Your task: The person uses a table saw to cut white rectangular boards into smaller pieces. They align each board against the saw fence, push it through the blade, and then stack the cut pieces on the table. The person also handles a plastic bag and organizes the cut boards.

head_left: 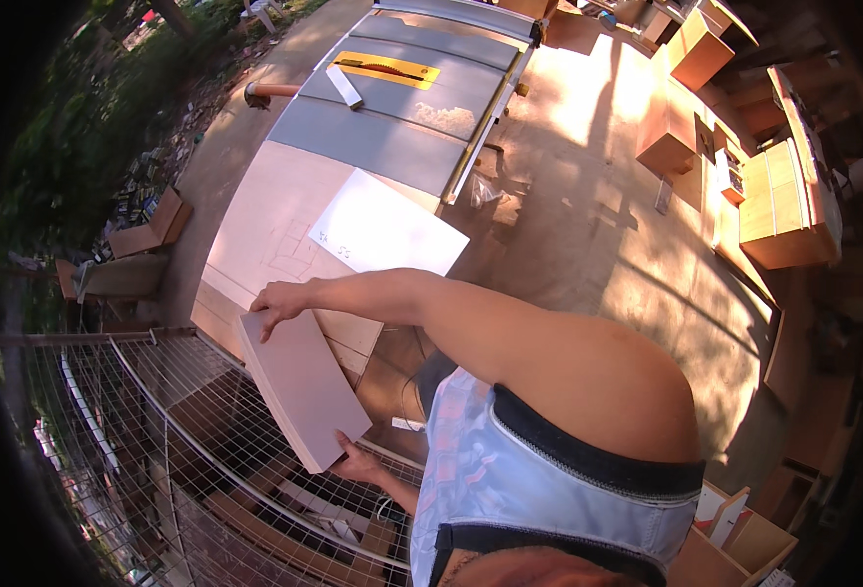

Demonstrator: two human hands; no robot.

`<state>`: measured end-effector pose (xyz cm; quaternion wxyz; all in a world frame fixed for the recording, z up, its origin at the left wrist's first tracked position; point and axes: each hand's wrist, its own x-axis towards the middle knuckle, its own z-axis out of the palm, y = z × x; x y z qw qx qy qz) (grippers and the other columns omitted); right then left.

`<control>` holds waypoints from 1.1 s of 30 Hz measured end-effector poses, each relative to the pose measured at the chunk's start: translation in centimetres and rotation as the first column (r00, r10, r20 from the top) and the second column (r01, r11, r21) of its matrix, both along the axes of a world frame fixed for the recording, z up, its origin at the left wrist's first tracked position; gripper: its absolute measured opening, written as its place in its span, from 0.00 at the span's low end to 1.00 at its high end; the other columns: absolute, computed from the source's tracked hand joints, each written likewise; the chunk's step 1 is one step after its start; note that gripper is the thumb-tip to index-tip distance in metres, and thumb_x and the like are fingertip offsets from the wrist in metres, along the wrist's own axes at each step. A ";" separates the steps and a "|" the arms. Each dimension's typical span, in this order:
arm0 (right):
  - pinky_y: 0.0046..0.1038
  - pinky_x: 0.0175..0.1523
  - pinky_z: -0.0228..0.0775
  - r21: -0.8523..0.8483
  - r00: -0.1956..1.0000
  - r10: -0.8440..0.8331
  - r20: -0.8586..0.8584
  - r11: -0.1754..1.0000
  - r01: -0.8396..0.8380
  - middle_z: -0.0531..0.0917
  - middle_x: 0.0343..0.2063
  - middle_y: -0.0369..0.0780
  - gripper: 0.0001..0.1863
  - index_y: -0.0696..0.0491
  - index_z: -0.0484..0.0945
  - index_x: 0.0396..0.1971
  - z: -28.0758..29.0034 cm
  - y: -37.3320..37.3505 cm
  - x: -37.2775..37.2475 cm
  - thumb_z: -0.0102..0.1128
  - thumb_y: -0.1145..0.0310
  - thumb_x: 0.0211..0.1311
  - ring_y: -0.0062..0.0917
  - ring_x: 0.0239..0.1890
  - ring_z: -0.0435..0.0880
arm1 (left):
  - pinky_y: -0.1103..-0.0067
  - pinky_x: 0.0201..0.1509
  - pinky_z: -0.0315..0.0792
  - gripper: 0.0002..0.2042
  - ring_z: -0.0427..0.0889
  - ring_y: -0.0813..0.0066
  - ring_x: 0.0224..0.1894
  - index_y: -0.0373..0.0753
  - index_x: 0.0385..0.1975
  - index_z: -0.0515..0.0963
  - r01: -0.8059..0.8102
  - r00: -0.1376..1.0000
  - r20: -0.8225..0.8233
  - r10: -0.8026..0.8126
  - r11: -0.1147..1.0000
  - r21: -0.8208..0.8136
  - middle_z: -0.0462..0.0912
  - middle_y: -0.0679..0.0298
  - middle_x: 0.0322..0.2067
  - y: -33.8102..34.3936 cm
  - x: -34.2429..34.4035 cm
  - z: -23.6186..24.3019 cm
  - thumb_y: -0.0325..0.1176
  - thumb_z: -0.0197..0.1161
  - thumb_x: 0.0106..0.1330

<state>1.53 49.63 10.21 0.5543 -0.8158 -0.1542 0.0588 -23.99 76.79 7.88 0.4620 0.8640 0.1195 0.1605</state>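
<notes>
A stack of narrow, pale pinkish rectangular boards (304, 391) is held between my two hands, tilted beside the near end of a work table. My right hand (280, 303) is closed over the stack's far end, with its fingers bent round the edge. At the near end my left hand (357, 462) grips the corner, the thumb on the upper face and the other fingers mostly hidden beneath. Just past my right forearm, a white panel (387, 227) with handwritten marks lies on the pale wooden tabletop (255, 210).
Beyond the tabletop is a grey table saw (392, 127) with a yellow insert (387, 68) round its blade, a white strip (344, 86) and sawdust. A wire mesh rack (187, 440) stands left. Wooden cabinets (779, 201) line the right side.
</notes>
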 end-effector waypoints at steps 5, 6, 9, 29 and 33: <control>0.41 0.50 0.78 -0.274 0.995 -0.070 0.064 0.958 0.085 0.87 0.38 0.50 0.36 0.55 0.86 0.42 1.1 3.9 0.7 0.73 0.37 0.45 0.47 0.46 0.85 | 0.64 0.51 0.82 0.32 0.82 0.57 0.50 0.24 0.61 0.67 -0.056 0.976 -0.192 -0.102 0.734 -0.676 0.77 0.46 0.54 -1.6 -1.7 -1.9 0.45 0.69 0.69; 0.41 0.49 0.79 -0.330 0.999 -0.034 -0.001 0.943 0.032 0.87 0.39 0.51 0.35 0.55 0.86 0.41 1.7 5.0 0.7 0.74 0.38 0.45 0.47 0.46 0.85 | 0.65 0.51 0.83 0.32 0.81 0.58 0.50 0.25 0.62 0.67 -0.069 0.972 -0.196 -0.131 0.635 -0.769 0.77 0.46 0.55 -1.1 -1.9 -3.5 0.45 0.69 0.69; 0.42 0.48 0.79 -0.467 0.996 -0.023 0.090 0.882 0.062 0.86 0.36 0.50 0.31 0.55 0.87 0.35 -2.3 7.5 1.4 0.73 0.40 0.47 0.45 0.46 0.85 | 0.60 0.56 0.82 0.32 0.80 0.55 0.54 0.33 0.66 0.65 -0.230 0.934 -0.318 -0.165 0.405 -0.885 0.77 0.50 0.56 -0.6 -2.6 -8.5 0.44 0.68 0.69; 0.35 0.57 0.75 -0.070 0.763 -0.645 -0.041 0.763 0.642 0.83 0.44 0.44 0.16 0.57 0.80 0.48 -5.3 -13.6 -25.0 0.61 0.61 0.68 0.33 0.49 0.83 | 0.64 0.70 0.70 0.31 0.71 0.56 0.62 0.26 0.64 0.63 -0.434 0.789 -0.536 -0.301 0.344 -0.832 0.71 0.49 0.59 -9.3 -1.3 -6.0 0.49 0.54 0.77; 0.34 0.48 0.78 -0.263 0.317 -0.929 -0.190 0.360 0.895 0.88 0.37 0.42 0.13 0.56 0.83 0.43 -8.3 -23.8 -42.0 0.63 0.62 0.66 0.32 0.42 0.87 | 0.68 0.72 0.66 0.27 0.70 0.58 0.66 0.23 0.67 0.60 -0.468 0.638 -0.565 -0.523 0.319 -0.824 0.69 0.44 0.64 -11.2 -0.3 -1.3 0.41 0.46 0.80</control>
